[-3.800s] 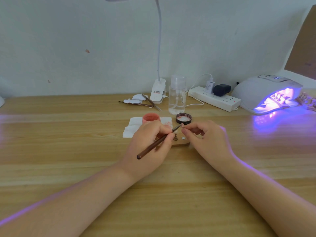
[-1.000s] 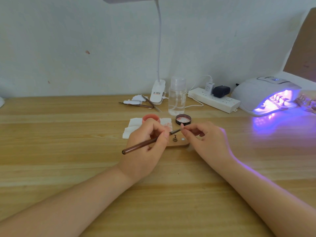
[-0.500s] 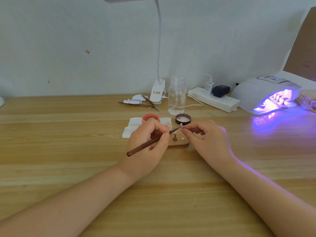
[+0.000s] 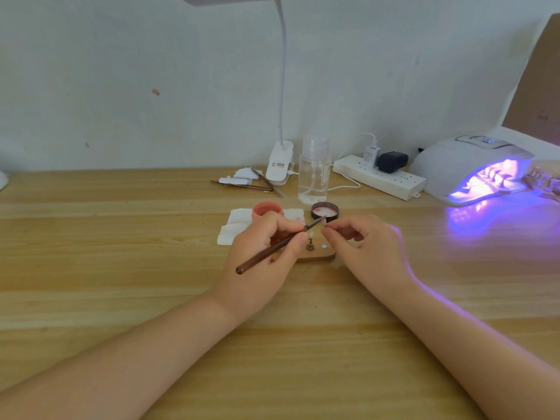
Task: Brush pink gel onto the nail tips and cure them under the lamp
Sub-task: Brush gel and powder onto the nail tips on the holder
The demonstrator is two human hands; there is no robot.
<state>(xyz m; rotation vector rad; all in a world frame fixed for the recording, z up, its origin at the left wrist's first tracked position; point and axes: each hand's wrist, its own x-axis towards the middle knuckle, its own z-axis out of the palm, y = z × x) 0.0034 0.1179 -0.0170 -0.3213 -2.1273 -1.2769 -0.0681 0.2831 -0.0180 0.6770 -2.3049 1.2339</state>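
Note:
My left hand (image 4: 260,256) grips a thin brown brush (image 4: 266,253), its tip reaching up-right to my right hand's fingertips. My right hand (image 4: 360,247) pinches something small at the brush tip, apparently a nail tip; it is too small to make out. Between the hands lies a small wooden holder (image 4: 318,254) with a metal stand (image 4: 310,244). The pink gel jar (image 4: 268,210) and its dark lid (image 4: 325,211) stand just behind. The white curing lamp (image 4: 466,169) glows purple at the right, with nail tips inside.
White wipes (image 4: 233,225) lie under the jar. Behind stand a clear bottle (image 4: 313,169), a clip desk lamp (image 4: 280,163), tweezers and other thin tools (image 4: 245,184) and a power strip (image 4: 378,177) with plugs. Another nail holder (image 4: 545,183) sits at the right edge.
The brush handle's rear end has swung up and down a little while the tip stayed at my right hand's fingertips. Both hands kept their places.

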